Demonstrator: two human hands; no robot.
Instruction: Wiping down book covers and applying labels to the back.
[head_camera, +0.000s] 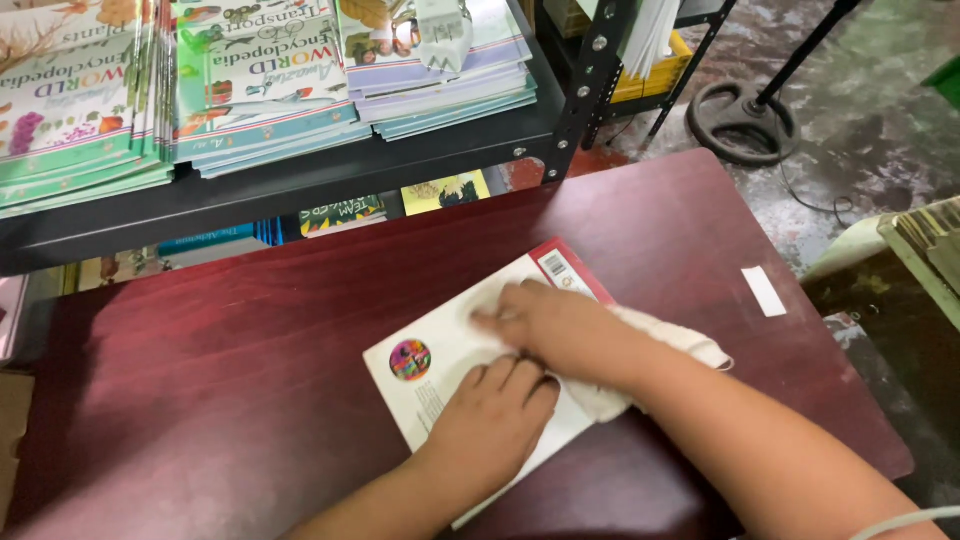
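Dark red wood grain covers the table, and on it, a little toward the near edge and right of the middle, lies a thin book with its white back cover up. The left hand is nearest to the camera. It lies flat on the near part of the book, palm down, fingers together and pointing away; it grips nothing and only presses the book to the table. The forearm comes in from the near edge, low and almost level.

Just behind it the right hand is laid over a cloth, which is off-white and rumpled. The fingers are bent down on the cloth and hold it against the cover; the hand points to the left, and the arm crosses from the near right corner. Part of the cloth hangs out from under the wrist, toward the right.

The book looks light, thin and a bit bendy, with a glossy cover that probably slides easily on the smooth wood, so a flat press on the near half seems a good hold. The cloth is soft and limp; bunching it under the fingers should serve.

Farther away, beyond the far edge, a black metal shelf carries stacks of books.
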